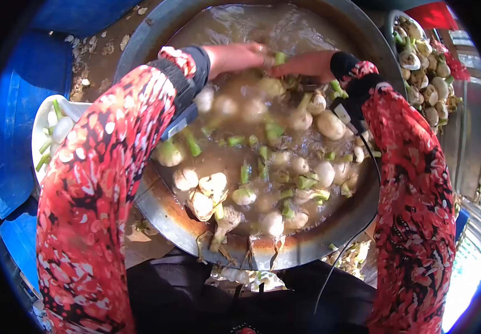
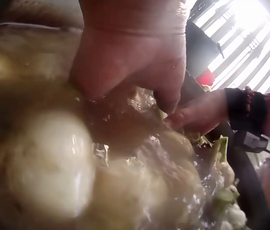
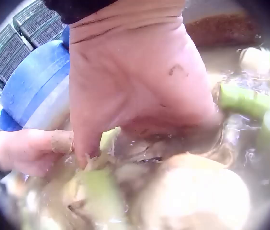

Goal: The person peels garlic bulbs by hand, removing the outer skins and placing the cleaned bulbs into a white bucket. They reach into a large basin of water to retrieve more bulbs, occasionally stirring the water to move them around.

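Note:
A wide metal basin (image 1: 165, 236) holds murky brown water with many pale round bulbs (image 1: 330, 124) bearing cut green stalks. At its far side both hands reach into the water, fingertips close together. My left hand (image 1: 236, 59) enters from the left, its thumb beside the right hand in the left wrist view. My right hand (image 1: 305, 65) comes from the right, palm over the bulbs, thumb at a cut green stalk (image 3: 101, 191). Murky water hides most fingers of both hands, so I cannot tell what they hold. A large pale bulb (image 2: 53, 163) lies near the left hand.
A white container (image 1: 41, 125) with more bulbs stands left of the basin, beside blue barrels (image 1: 29, 94). Dirty bulbs (image 1: 427, 78) fill a container at the upper right. Dark crates (image 3: 34, 24) are stacked beyond. A cable (image 1: 343, 250) runs from the right wrist camera.

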### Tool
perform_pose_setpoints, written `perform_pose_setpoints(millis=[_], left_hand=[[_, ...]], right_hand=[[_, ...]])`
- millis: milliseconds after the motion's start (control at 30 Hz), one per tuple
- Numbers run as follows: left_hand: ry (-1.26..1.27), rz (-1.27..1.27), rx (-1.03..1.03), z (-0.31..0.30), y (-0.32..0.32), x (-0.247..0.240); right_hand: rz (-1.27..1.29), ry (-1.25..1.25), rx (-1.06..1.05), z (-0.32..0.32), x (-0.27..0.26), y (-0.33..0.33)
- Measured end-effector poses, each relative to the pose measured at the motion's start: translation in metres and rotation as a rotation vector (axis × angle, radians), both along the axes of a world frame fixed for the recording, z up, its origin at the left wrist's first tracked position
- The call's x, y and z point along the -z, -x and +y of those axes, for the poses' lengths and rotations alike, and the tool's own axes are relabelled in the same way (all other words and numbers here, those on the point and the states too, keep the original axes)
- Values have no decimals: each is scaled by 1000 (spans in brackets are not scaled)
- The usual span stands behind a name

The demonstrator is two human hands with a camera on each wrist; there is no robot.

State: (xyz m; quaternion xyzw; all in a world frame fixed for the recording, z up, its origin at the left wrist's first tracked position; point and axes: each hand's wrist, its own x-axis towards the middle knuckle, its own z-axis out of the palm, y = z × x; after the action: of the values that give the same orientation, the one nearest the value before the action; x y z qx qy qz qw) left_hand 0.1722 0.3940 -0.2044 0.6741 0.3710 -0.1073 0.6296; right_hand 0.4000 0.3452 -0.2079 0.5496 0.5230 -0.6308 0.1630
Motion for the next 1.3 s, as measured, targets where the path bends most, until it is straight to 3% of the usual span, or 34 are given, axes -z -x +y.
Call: perform_pose_setpoints(millis=[33,67,100,133,200,233,300,333,400,467,500,567,633,700,767,800,900,967,1000,1033,1167,1233,1300], left_hand=[[33,61,-9,-14,3,-1],[32,80,69,-18,5,7],[33,103,143,-23,8,12],[256,236,119,-38,10,-14],[352,206,116,-69,16,-36],[392,216,134,-80,19,-36],[425,-61,256,-99,28,47],[417,-69,262,-104,28,29],[191,19,483,-117,33,-40],[-57,64,681,-132,36,-60],[-169,145,714,-144,33,-85],[-179,137,746,-161,37,-90],[-301,244,954,-181,40,-118],[-425,197,941,-194,61,-134],[-401,150,866,-193,70,-154],[-421,101,833,-189,75,-159],[-626,-24,620,-193,86,-212],[-613,-82,398,-205,97,-256],[-497,-27,300,-219,100,-284],[-580,-153,284,-232,109,-295],[-220,-295,114,-287,130,-331],[186,-427,-35,-310,136,-319],[243,-448,-58,-326,130,-298]], right_hand=[[-11,-31,-123,-10,-8,-1],[242,-23,-66,-26,23,-21],[263,92,-36,-37,7,-17],[166,145,25,-48,-22,-3],[64,191,98,-68,-56,18],[-13,276,31,-77,-65,24],[-98,351,-35,-101,-81,31],[-54,322,-49,-119,-79,32],[-41,266,-133,-148,-95,43],[-108,279,-286,-165,-113,62],[-113,267,-277,-183,-119,63],[-11,-101,-70,-223,-128,61],[-50,4,-44,-219,-141,43],[-146,-766,-227,-233,-108,-3],[-595,-923,-49,-248,-110,-2],[-719,-892,-73,-252,-93,-4],[-548,-777,-79,-271,-55,7],[-601,-649,-77,-284,-51,27],[-627,-725,-54,-292,-31,28],[-654,-767,-51,-297,-29,32],[-666,-729,-46,-296,-35,39],[-693,-714,-69,-292,-58,44],[-698,-660,100,-291,-79,42]])
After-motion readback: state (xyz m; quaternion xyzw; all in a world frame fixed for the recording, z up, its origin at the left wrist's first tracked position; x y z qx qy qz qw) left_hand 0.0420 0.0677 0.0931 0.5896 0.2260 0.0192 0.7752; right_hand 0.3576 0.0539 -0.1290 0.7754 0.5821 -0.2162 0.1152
